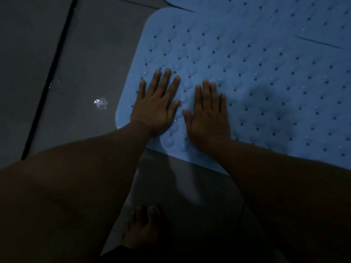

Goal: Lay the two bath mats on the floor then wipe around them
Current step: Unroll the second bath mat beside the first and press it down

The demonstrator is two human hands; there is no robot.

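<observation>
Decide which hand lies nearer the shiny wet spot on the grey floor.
Left. The left hand presses flat on the near mat's left edge, close to the wet spot; the right hand lies flat farther in.

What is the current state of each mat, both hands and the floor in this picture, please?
Near bath mat: lying flat on the floor, slightly rippled at right.
Far bath mat: on the floor, its edge under the near mat.
Left hand: open, pressing the near mat.
Right hand: open, pressing the near mat.
Floor: shows a shiny spot.
</observation>
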